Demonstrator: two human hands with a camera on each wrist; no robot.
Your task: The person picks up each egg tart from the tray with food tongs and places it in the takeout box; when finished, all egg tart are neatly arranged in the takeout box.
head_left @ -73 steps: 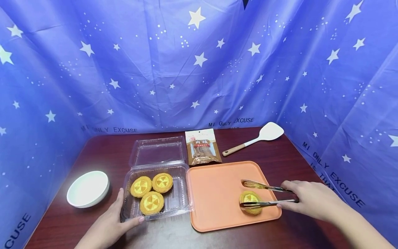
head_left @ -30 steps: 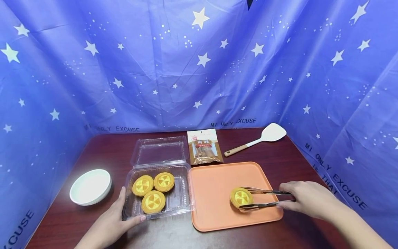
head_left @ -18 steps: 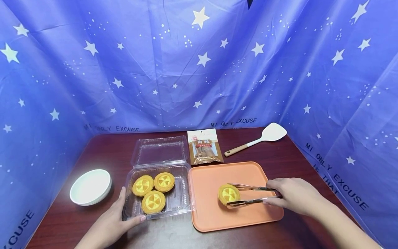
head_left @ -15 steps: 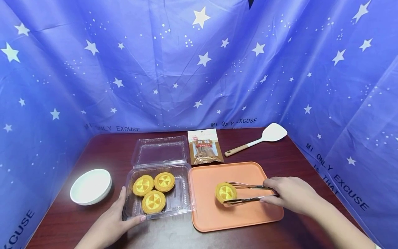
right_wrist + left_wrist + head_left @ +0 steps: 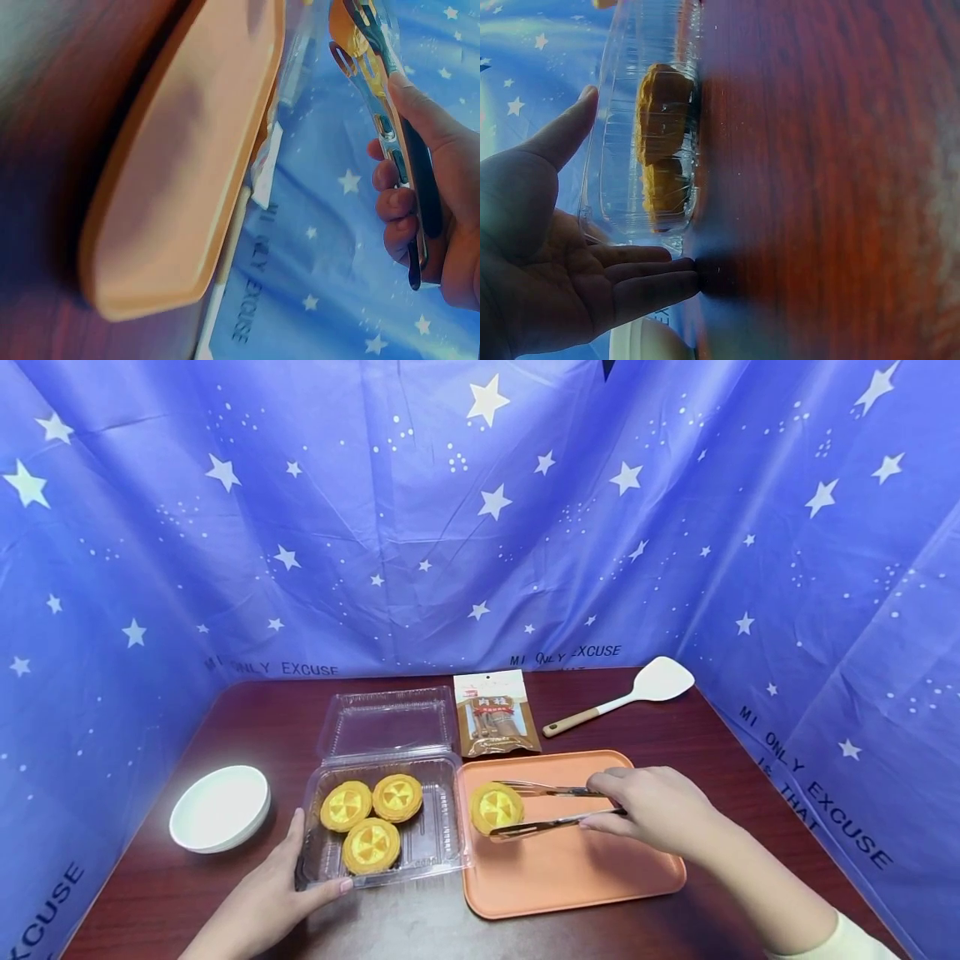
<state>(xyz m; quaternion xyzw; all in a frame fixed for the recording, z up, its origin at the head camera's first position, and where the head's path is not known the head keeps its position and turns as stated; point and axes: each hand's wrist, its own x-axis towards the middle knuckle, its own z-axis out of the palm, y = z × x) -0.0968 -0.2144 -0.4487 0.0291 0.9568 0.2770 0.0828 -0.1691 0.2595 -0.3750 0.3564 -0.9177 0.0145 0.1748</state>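
My right hand [image 5: 652, 806] grips a pair of metal tongs [image 5: 551, 822], fingers curled round the handles in the right wrist view. Between the tong tips an egg tart [image 5: 497, 808] is held, raised over the left part of the orange tray [image 5: 570, 885]. A clear plastic clamshell box [image 5: 438, 827] stands left of the tray with its lid laid back. Three egg tarts [image 5: 371, 846] sit in its base. My left hand [image 5: 262, 889] rests at the box's front left corner, fingers straight along the side and thumb at the front edge.
A white bowl [image 5: 220, 810] stands at the left of the dark wooden table [image 5: 405, 927]. Behind the tray lie a brown and white packet [image 5: 495, 714] and a white spatula [image 5: 663, 679] with a wooden handle. A blue star-patterned curtain [image 5: 375, 527] surrounds the table.
The tongs have closed on the tart at the tray's right side, and my right hand has carried it left and up to near the box. The left hand has stayed at the box.
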